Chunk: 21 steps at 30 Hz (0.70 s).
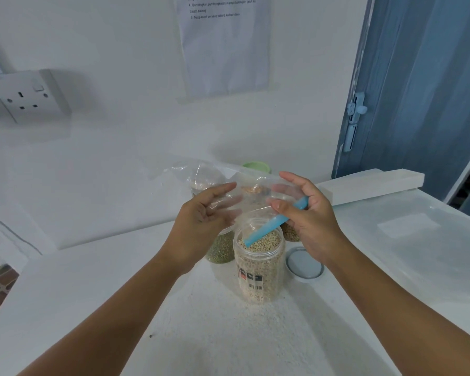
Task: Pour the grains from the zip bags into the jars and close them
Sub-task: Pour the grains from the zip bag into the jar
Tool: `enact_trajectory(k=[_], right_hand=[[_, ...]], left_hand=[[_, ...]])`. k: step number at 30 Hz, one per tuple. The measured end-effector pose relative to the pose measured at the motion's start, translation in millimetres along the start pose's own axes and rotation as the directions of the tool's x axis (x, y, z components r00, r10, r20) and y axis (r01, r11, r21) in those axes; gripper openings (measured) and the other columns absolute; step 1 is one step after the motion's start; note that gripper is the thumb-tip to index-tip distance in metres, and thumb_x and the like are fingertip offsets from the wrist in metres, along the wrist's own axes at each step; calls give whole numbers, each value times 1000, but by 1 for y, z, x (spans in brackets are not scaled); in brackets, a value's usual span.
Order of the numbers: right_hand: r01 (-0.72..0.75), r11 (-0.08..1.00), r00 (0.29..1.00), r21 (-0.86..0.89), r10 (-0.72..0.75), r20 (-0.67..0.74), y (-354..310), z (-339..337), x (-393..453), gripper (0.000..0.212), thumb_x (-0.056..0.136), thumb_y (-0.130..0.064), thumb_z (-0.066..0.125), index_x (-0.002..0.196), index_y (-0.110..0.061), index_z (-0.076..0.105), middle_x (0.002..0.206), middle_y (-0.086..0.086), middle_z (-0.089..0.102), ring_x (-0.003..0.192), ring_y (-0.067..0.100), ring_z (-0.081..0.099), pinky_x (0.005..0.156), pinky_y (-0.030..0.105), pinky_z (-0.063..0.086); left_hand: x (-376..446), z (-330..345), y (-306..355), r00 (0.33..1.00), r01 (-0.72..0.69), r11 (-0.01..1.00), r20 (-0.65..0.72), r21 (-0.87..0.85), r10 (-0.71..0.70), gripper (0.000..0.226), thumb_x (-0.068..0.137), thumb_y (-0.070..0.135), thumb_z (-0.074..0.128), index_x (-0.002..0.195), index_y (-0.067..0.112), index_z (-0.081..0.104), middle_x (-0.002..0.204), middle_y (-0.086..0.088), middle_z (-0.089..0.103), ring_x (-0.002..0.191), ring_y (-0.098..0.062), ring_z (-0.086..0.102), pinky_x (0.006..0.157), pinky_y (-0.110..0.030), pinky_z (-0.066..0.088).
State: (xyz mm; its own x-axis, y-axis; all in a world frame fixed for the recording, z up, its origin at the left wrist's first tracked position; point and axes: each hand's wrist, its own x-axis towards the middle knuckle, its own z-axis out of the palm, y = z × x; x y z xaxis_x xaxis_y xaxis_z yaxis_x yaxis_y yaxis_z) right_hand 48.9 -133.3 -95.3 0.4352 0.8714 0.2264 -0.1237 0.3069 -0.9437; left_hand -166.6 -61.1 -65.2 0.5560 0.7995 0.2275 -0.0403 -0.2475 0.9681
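Head view: on the white tabletop (228, 335) an open jar (259, 263) stands full of pale grains, its lid (304, 264) just right. Above it, both hands hold a clear zip bag (244, 196): left hand (201, 221) fingers loosely pinching, right hand (307, 213) also gripping a blue clip (272, 225). Other jars stand behind.

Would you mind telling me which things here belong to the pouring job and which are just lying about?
Job: left hand and right hand holding the zip bag; open jar; grey lid; green-grain jar.
Lying about: wall socket; paper notice; white block.
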Motion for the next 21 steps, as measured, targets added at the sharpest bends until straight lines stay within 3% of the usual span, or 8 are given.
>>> enact_trajectory(k=[5,8,16,21], right_hand=[[13,999,1000,-34,-13,17,-3,4,-7,93,74,-5,89,148,-42,47,126,-13,67,106,5,72,79,28,62],[30,992,999,-121,-25,46,-2,7,-10,112,68,-8,94,153,-50,34,127,-18,62,107,10,72,84,34,63],[77,963,994,-257,-53,99,-2,6,-9,109,80,-6,87,156,-53,25,135,-23,55,108,3,71,88,33,62],[127,935,989,-330,-93,119,-2,5,-7,108,81,-4,86,158,-49,24,133,-22,58,106,10,72,84,27,61]], left_hand=[[2,7,-2,995,-4,999,-100,-46,-1,58,85,-12,75,131,20,67,121,-3,76,114,-15,72,88,-34,62],[3,11,-4,994,-7,999,-110,-47,2,58,85,-13,75,132,20,67,121,-6,76,108,-16,75,88,-37,63],[4,6,-3,995,-24,1000,-96,-16,22,55,85,-6,79,132,19,67,119,0,77,115,-16,72,92,-34,62],[2,4,-3,997,-34,999,-66,2,34,57,85,-3,80,135,20,66,125,-3,75,112,-16,73,93,-33,61]])
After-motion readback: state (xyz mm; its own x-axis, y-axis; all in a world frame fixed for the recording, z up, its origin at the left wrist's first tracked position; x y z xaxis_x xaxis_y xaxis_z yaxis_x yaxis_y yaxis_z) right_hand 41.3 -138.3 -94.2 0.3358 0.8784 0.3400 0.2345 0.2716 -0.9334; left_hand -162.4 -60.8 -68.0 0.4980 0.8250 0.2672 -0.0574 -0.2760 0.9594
